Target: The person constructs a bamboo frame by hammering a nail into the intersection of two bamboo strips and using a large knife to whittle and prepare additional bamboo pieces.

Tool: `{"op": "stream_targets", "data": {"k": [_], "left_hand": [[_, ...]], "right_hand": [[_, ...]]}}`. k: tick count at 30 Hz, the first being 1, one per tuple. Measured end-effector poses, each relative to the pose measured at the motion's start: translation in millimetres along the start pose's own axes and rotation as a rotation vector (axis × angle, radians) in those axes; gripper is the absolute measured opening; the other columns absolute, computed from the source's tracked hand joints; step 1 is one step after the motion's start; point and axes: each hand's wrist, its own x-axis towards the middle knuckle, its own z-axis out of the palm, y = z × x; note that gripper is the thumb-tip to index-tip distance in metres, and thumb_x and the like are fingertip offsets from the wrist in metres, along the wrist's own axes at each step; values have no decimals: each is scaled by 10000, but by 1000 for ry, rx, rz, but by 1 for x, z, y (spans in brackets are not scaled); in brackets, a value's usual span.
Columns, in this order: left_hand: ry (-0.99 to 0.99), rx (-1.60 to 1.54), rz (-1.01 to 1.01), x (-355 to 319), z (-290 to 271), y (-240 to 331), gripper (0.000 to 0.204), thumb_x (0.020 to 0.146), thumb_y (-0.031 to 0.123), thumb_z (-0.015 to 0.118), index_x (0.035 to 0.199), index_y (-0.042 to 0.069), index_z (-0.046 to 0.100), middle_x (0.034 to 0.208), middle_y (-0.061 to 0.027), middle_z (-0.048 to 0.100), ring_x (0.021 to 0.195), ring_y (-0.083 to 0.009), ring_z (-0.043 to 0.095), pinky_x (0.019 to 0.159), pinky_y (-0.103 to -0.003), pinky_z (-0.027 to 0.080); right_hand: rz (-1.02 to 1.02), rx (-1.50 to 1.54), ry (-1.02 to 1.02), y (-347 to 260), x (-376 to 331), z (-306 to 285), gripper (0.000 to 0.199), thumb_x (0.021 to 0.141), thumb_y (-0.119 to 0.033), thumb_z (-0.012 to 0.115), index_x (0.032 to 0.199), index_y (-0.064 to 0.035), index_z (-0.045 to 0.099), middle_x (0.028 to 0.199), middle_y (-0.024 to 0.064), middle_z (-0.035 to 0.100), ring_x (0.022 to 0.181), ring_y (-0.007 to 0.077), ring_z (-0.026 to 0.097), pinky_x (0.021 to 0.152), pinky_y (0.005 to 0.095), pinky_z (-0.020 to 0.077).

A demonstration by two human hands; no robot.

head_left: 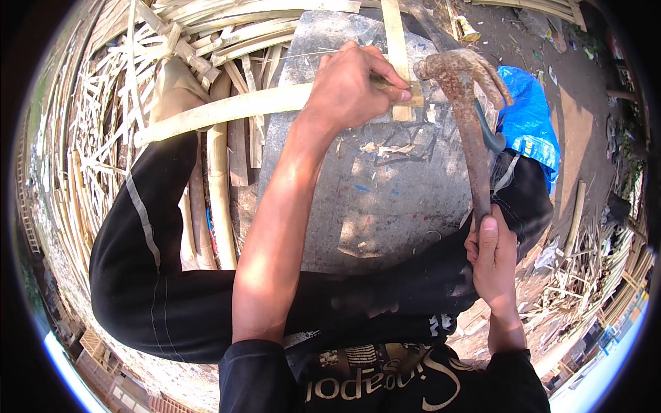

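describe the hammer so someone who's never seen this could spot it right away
Start at the big grey stone slab between the person's black-clad legs. Over its right side the right hand grips a long handle that rises to a rusty claw hammer head, poised beside the crossed bamboo strips. It is the only brown, rusted metal thing among pale bamboo.

nail under left hand (351,86): hidden | bamboo strip (395,41): top cut off
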Motion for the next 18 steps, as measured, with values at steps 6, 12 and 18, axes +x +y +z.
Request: {"op": "stream_targets", "data": {"k": [6,12,18], "left_hand": [[11,4,-19,-4,-3,0,152,782,174,861,851,52,800,839,-35,669,813,-185,591,733,-350,484],[-31,-28,-53,2,-1,1,156,786,171,857,849,42,795,862,-44,677,820,-179,606,733,-345,485],[-6,17,-36,-5,-5,1,146,781,163,857,845,46,796,871,-44,681,820,-184,607,746,-346,492]], "right_hand": [[15,93,-41,-4,-8,-9,369,1099,-316,402,906,-21,508,558,23,457,476,102,470,453,268,348],[-48,-74,8,4,-3,5,348,1096,-293,420,898,-22,511,566,16,462,472,99,440,453,270,323],[-57,90,-34,-4,-15,-1,374,1102,-327,392,907,-27,502,573,9,435,492,88,445,457,264,322]]}}
